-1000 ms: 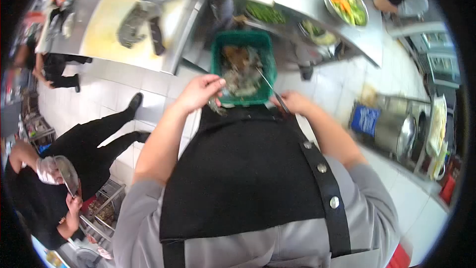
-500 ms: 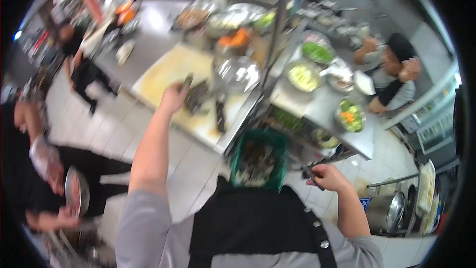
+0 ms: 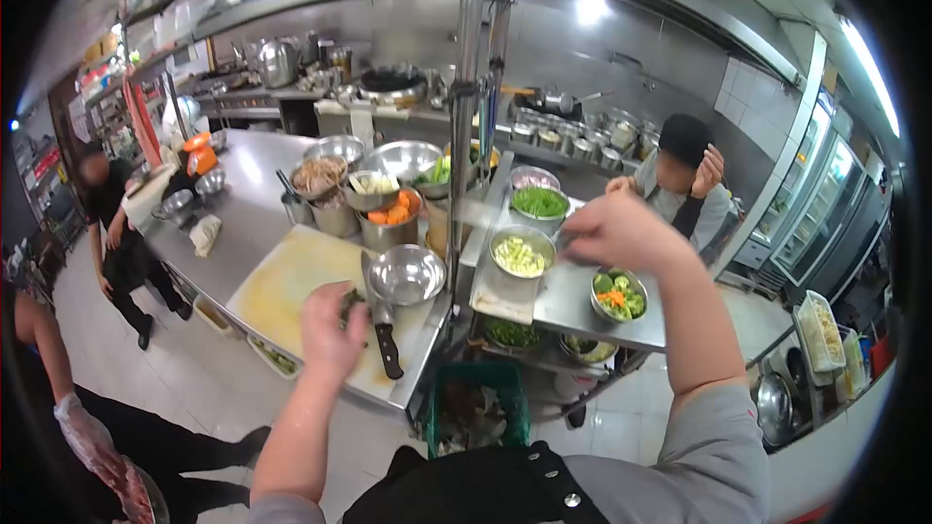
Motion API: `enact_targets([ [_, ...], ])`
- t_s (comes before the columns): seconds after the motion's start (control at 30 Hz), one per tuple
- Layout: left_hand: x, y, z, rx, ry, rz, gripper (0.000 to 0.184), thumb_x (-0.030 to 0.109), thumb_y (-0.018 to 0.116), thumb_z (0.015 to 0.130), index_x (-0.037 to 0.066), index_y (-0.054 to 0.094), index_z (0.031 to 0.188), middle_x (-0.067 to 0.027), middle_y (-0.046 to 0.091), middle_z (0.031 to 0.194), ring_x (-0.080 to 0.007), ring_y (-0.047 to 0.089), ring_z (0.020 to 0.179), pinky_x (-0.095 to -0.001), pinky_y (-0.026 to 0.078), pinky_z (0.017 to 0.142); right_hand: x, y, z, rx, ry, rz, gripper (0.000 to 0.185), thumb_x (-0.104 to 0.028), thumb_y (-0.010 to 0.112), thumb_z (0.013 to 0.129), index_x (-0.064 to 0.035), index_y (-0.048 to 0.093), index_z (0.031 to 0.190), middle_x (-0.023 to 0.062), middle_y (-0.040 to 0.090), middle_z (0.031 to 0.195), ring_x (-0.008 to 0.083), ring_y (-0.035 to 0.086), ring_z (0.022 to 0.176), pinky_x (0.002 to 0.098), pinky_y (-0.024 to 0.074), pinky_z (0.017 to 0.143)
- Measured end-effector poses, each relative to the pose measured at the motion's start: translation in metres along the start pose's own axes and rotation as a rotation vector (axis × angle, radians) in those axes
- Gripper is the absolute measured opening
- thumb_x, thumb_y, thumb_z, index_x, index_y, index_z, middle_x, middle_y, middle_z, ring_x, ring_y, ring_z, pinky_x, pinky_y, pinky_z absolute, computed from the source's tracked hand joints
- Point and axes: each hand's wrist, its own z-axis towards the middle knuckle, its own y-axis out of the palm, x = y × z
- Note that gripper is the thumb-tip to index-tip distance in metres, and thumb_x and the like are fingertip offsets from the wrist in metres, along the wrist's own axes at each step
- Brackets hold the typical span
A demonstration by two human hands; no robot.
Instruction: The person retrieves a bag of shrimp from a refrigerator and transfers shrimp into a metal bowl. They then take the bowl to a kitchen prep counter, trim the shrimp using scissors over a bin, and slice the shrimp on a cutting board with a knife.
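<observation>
My left hand (image 3: 332, 332) is over the yellow-stained cutting board (image 3: 277, 281), its fingers curled round a small dark greenish item (image 3: 351, 307). Right beside it on the board are a black-handled knife (image 3: 389, 351) and an empty steel bowl (image 3: 408, 275). My right hand (image 3: 626, 233) is raised above the right-hand counter, closed on a dark-handled tool (image 3: 581, 245) whose blade is blurred by motion. Below the board's corner, near my apron, stands a green bin (image 3: 478, 376) with scraps inside.
Steel bowls of cut vegetables (image 3: 522, 254) stand on the right counter (image 3: 573, 306). Between the counters rises a metal post (image 3: 467, 107). A person in a dark cap (image 3: 687, 141) is beyond the right counter; a person's gloved arm (image 3: 92, 442) is at lower left.
The view has tilted up from the bin to the counters. My left hand has moved from beside the bin to over the board. My right hand has risen with the tool.
</observation>
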Motion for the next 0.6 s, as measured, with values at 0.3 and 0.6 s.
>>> enact_targets([
  [0.3,0.158,0.006,0.077,-0.534,0.241,0.23,0.033,0.019,0.064,0.092,0.007,0.06,0.123,-0.0167,0.064,0.095,-0.0377,0.065,0.085,-0.0481,0.052,0.08,-0.009,0.021,0.018,0.098,-0.265,0.585,0.033,-0.011,0.079,0.08,-0.0053,0.072,0.112,0.0072,0.073,0.097,0.0173,0.07,0.093,0.0339,0.0572,0.076],
  [0.6,0.202,0.069,0.256,-0.348,-0.069,-0.475,0.032,0.028,0.042,0.108,0.004,0.063,0.114,-0.0013,0.049,0.064,-0.0103,0.051,0.057,-0.03,0.042,0.051,0.069,0.05,-0.098,0.298,-0.021,1.083,0.033,-0.003,0.066,0.094,0.0025,0.062,0.126,0.0013,0.065,0.085,0.0092,0.064,0.075,0.0224,0.0512,0.068],
])
